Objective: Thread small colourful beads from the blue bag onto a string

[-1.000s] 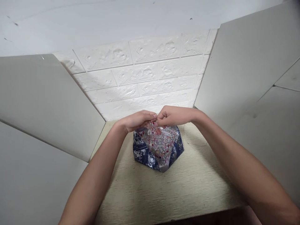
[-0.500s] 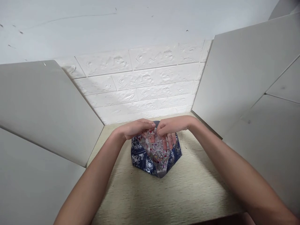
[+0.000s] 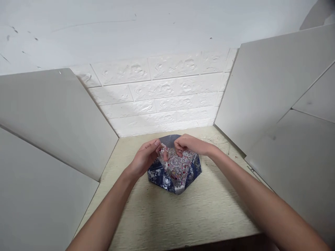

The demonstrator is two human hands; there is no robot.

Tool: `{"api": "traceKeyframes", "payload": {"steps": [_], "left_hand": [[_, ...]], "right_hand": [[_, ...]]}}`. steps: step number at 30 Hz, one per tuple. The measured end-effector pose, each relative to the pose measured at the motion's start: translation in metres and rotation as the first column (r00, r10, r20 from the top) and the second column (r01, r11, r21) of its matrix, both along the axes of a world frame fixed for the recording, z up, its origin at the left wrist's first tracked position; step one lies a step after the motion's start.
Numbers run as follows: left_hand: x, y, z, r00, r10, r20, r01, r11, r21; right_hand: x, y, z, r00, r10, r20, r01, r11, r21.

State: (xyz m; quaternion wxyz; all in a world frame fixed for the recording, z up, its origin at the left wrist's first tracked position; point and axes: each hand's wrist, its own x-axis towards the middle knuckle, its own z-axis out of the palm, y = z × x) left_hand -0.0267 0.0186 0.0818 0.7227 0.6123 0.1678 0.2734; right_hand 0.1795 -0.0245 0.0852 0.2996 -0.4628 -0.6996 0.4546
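Observation:
A navy pouch with a white floral print (image 3: 159, 176) sits in the middle of the cream tabletop, with a grey lining (image 3: 169, 140) showing at its far side. Heaped in its opening is a clear bag of small beads (image 3: 174, 165), mostly pale with red and pink ones among them. My left hand (image 3: 145, 157) pinches the near-left edge of that bag. On the far right side, my right hand (image 3: 190, 144) curls its fingers down onto the bag. Both hands hide part of the beads.
The cream textured tabletop (image 3: 209, 209) ends at a front edge near the bottom of the view. Grey panels stand to the left (image 3: 54, 118) and right (image 3: 261, 97), with a white brick-pattern wall (image 3: 157, 97) behind. Thin strands lie on the table (image 3: 217, 143) beyond my right wrist.
My hands have drawn apart, and the left one has dropped nearer me. The grey lining now shows at the far side of the pouch. The view has tilted, showing more tabletop.

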Motion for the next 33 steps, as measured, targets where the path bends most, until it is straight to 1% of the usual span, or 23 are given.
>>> {"api": "traceKeyframes", "payload": {"steps": [2, 4, 6, 9, 12, 15, 18, 21, 24, 26, 28, 30, 33], "left_hand": [[0.0, -0.005, -0.004, 0.999, 0.028, 0.045, -0.029, 0.999, 0.023], [0.0, -0.01, -0.007, 0.997, 0.035, 0.072, -0.038, 0.998, 0.044], [0.0, -0.014, -0.009, 0.995, 0.041, 0.086, -0.045, 0.998, 0.043], [-0.001, -0.016, -0.012, 0.99, 0.064, 0.126, -0.064, 0.998, -0.001], [-0.001, -0.017, -0.015, 0.987, 0.05, 0.151, -0.044, 0.998, -0.045], [0.001, -0.019, -0.018, 0.991, 0.026, 0.134, -0.017, 0.997, -0.07], [0.004, -0.024, -0.019, 0.993, 0.017, 0.119, -0.006, 0.996, -0.09], [0.007, -0.029, -0.02, 0.993, 0.04, 0.112, -0.029, 0.994, -0.102], [0.008, -0.03, -0.021, 0.99, 0.102, 0.097, -0.095, 0.993, -0.075], [0.009, -0.029, -0.022, 0.98, 0.181, 0.086, -0.179, 0.983, -0.032], [0.01, -0.027, -0.023, 0.955, 0.285, 0.08, -0.287, 0.958, 0.014], [0.011, -0.026, -0.024, 0.929, 0.358, 0.098, -0.364, 0.93, 0.056], [0.012, -0.024, -0.024, 0.892, 0.423, 0.161, -0.443, 0.889, 0.115]], "right_hand": [[-0.003, -0.01, -0.005, 0.995, -0.094, 0.039, 0.091, 0.993, 0.072], [-0.005, -0.021, -0.01, 0.988, -0.135, 0.082, 0.127, 0.987, 0.097], [-0.005, -0.031, -0.013, 0.974, -0.163, 0.156, 0.144, 0.982, 0.125], [-0.005, -0.042, -0.019, 0.945, -0.198, 0.259, 0.16, 0.974, 0.163], [-0.007, -0.046, -0.027, 0.906, -0.223, 0.36, 0.158, 0.967, 0.201], [-0.012, -0.045, -0.033, 0.862, -0.238, 0.448, 0.147, 0.962, 0.228], [-0.016, -0.043, -0.036, 0.854, -0.243, 0.459, 0.142, 0.96, 0.243], [-0.018, -0.043, -0.039, 0.873, -0.263, 0.411, 0.166, 0.952, 0.256], [-0.017, -0.044, -0.042, 0.881, -0.283, 0.379, 0.185, 0.944, 0.274], [-0.015, -0.044, -0.045, 0.869, -0.283, 0.406, 0.163, 0.938, 0.305], [-0.014, -0.044, -0.046, 0.865, -0.262, 0.429, 0.111, 0.932, 0.345], [-0.013, -0.043, -0.047, 0.879, -0.234, 0.415, 0.067, 0.923, 0.378], [-0.012, -0.043, -0.048, 0.907, -0.221, 0.359, 0.077, 0.924, 0.374]]}}
